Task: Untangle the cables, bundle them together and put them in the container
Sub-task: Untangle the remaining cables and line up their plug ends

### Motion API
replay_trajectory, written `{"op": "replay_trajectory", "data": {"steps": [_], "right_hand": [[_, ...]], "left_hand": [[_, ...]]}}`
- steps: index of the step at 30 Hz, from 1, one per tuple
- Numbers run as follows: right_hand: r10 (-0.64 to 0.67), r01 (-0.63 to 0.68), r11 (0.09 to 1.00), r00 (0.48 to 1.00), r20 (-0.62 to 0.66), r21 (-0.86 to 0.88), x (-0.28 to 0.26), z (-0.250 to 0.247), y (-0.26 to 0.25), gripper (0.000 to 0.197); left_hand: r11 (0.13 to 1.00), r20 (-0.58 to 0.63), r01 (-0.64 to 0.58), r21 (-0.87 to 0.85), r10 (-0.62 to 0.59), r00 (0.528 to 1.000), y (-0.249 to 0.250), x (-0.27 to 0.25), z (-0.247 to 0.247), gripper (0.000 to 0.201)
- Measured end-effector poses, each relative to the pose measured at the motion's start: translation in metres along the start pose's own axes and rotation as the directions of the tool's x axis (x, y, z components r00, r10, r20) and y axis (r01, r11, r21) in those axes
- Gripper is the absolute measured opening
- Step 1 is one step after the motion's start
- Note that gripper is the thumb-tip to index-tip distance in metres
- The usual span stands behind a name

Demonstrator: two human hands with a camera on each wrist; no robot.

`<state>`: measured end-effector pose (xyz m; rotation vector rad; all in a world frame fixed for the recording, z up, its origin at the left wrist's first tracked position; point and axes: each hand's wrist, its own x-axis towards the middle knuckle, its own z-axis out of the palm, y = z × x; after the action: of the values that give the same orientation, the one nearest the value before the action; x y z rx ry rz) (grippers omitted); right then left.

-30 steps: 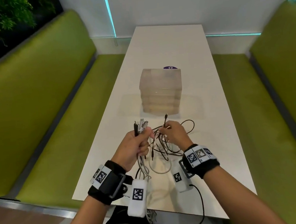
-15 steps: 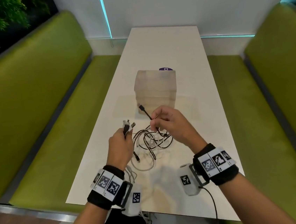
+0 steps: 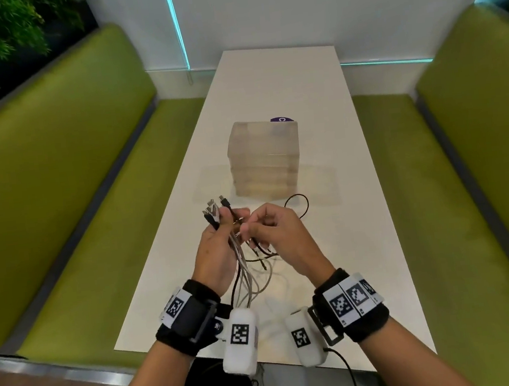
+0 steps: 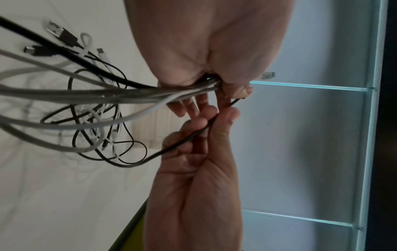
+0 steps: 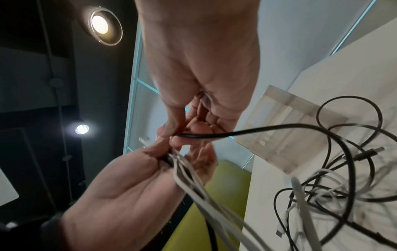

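Note:
My left hand [image 3: 217,244] grips a bundle of white and black cables [image 3: 245,275] just below their plugs [image 3: 214,211], which stick up above the fist. In the left wrist view the bundle [image 4: 120,95] runs out of that hand [image 4: 214,71] toward the table. My right hand [image 3: 278,234] pinches a thin black cable [image 5: 214,135] between thumb and forefinger, right against the left hand. Tangled loops of black and white cable [image 5: 326,191] lie on the table below the hands. The translucent container [image 3: 264,158] stands behind them, mid-table.
The long white table [image 3: 282,80] runs away from me between two green benches [image 3: 57,182] [image 3: 480,169]. A purple disc [image 3: 281,119] peeks out behind the container. A white wall closes off the far end.
My right hand has come in from over the tangle and now meets the left hand, bringing the black cable's end to the bundle. The left hand has risen slightly.

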<state>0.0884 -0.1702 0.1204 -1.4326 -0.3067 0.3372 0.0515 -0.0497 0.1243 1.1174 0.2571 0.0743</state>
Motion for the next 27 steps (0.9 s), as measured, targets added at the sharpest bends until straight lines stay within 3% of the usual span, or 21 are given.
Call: {"op": "replay_trajectory", "data": {"steps": [3,5,7,9,13,15,18,22,24,27], "right_hand": [[0.070,-0.070,0.997,0.997,0.036,-0.015,-0.001,0.004,0.003,0.019],[0.130,-0.106,0.983,0.978,0.161,-0.149,0.001,0.002,0.007,0.023],[0.217,-0.036,0.883,0.915,0.339,-0.469,0.004,-0.007,0.018,0.029],[0.307,0.074,0.718,0.859,0.410,-0.692,0.008,-0.019,0.033,0.030],[0.228,0.015,0.741,0.935,0.272,-0.671,0.023,-0.044,0.055,0.032],[0.179,0.028,0.704,0.960,0.215,-0.709,0.037,-0.056,0.059,0.033],[0.160,-0.054,0.632,0.985,0.062,-0.773,0.051,-0.080,0.062,0.034],[0.142,-0.108,0.703,0.990,-0.010,-0.703,0.053,-0.089,0.053,0.041],[0.137,-0.092,0.727,0.990,0.013,-0.681,0.051,-0.072,0.041,0.045],[0.118,-0.046,0.779,0.990,0.074,-0.625,0.047,-0.043,0.020,0.045]], "left_hand": [[0.998,0.069,0.005,-0.066,-0.001,0.998,0.000,-0.003,0.001,0.039],[0.996,0.080,0.018,-0.084,-0.011,0.997,0.003,-0.005,-0.002,0.035],[0.984,0.062,0.006,-0.175,0.005,0.998,0.011,-0.004,-0.009,0.034],[0.948,0.034,-0.041,-0.315,0.055,0.998,0.027,-0.005,-0.017,0.033],[0.935,-0.023,-0.104,-0.340,0.102,0.995,0.050,-0.010,-0.029,0.035],[0.932,-0.011,-0.116,-0.344,0.120,0.993,0.057,-0.013,-0.035,0.040],[0.914,-0.009,-0.163,-0.371,0.172,0.985,0.074,-0.014,-0.049,0.045],[0.955,-0.108,-0.210,-0.208,0.191,0.976,0.076,-0.005,-0.063,0.041],[0.987,-0.121,-0.160,-0.027,0.156,0.980,0.056,0.001,-0.056,0.040],[0.967,-0.055,-0.061,0.246,0.077,0.996,0.022,0.004,-0.037,0.046]]}}
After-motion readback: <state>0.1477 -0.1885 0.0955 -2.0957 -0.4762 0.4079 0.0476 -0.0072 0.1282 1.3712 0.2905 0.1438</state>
